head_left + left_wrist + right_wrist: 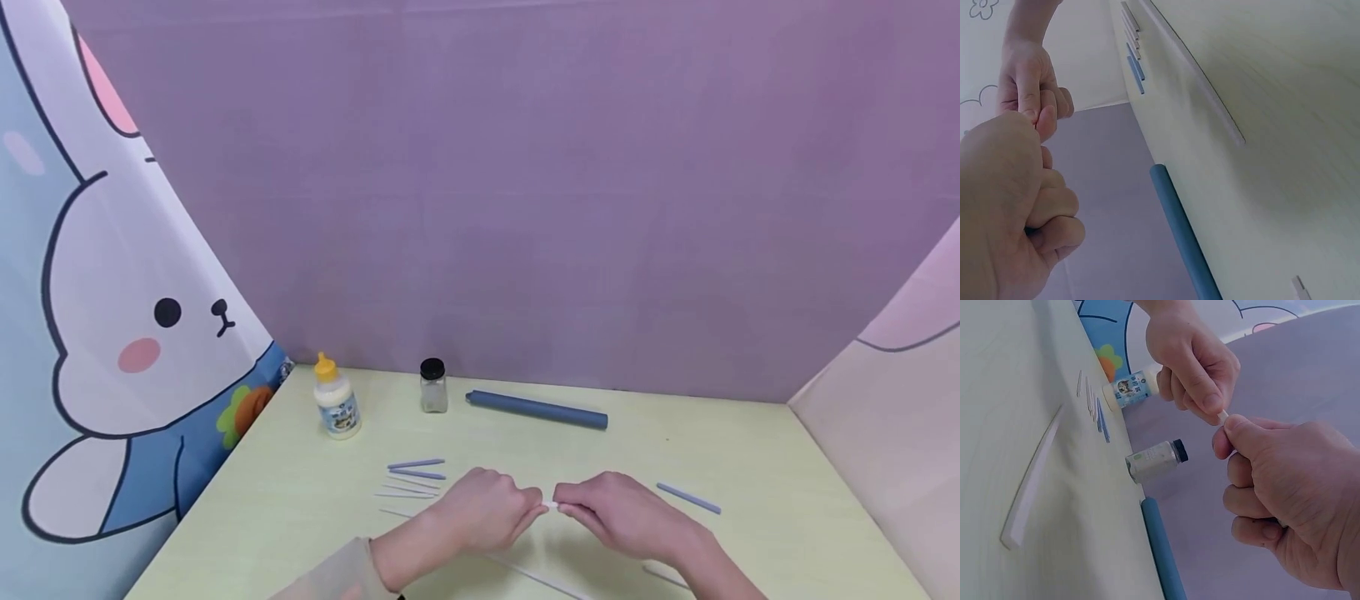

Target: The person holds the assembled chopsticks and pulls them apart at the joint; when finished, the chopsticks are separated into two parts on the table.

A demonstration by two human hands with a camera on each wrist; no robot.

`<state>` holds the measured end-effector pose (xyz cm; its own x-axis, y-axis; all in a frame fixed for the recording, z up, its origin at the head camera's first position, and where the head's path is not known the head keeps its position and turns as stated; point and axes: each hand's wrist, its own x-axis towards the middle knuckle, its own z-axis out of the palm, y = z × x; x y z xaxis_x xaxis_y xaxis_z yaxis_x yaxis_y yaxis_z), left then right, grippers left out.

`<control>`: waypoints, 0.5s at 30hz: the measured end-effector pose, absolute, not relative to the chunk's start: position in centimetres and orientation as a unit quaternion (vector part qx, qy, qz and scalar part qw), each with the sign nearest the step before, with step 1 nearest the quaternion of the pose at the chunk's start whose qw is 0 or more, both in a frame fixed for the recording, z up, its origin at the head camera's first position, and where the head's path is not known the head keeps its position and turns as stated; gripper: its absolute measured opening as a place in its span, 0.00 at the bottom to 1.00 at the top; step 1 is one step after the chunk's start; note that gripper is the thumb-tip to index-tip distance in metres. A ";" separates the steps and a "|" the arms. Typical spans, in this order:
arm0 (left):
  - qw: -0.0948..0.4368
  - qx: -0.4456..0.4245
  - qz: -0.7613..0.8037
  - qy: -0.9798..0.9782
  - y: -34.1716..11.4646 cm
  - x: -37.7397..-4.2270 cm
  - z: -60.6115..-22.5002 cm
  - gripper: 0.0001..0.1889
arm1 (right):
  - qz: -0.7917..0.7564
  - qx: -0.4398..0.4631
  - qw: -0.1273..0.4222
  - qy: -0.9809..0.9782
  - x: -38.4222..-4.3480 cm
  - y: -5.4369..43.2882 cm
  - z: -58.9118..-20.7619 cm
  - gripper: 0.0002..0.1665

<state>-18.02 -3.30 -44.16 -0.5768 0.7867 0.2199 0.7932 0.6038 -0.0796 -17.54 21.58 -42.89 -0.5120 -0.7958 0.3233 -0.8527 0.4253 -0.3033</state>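
Both hands meet above the table, pinching a small white stick-like piece (pixel 551 504) between thumbs and fingers. My left hand (pixel 491 510) grips its left end and my right hand (pixel 626 512) its right end. Only a short white stretch shows in the gap; the fingers hide the remainder. A pale bit (pixel 1282 522) peeks out under the right hand's curled fingers in the right wrist view. Below the hands lies a long thin white strip (pixel 542 577). By the right forearm is another white strip (pixel 666 575), partly covered.
Left of the hands lie several thin white strips (pixel 405 496) and two blue-violet sticks (pixel 416 463). A similar stick (pixel 688 498) lies right. Along the back stand a yellow-capped glue bottle (pixel 339 404) and a black-lidded clear jar (pixel 433 387), beside a thick blue roll (pixel 536 409).
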 end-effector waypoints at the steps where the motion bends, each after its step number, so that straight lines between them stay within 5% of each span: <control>1: 0.119 -0.448 -0.015 -0.886 -3.4 -18.0 -44.1 0.22 | 0.217 0.492 0.063 -0.841 -17.6 21.6 -42.8 0.17; 15: 0.100 -0.448 -0.035 -0.888 -3.7 -17.8 -44.2 0.22 | 0.212 0.490 0.052 -0.844 -17.3 21.5 -43.0 0.16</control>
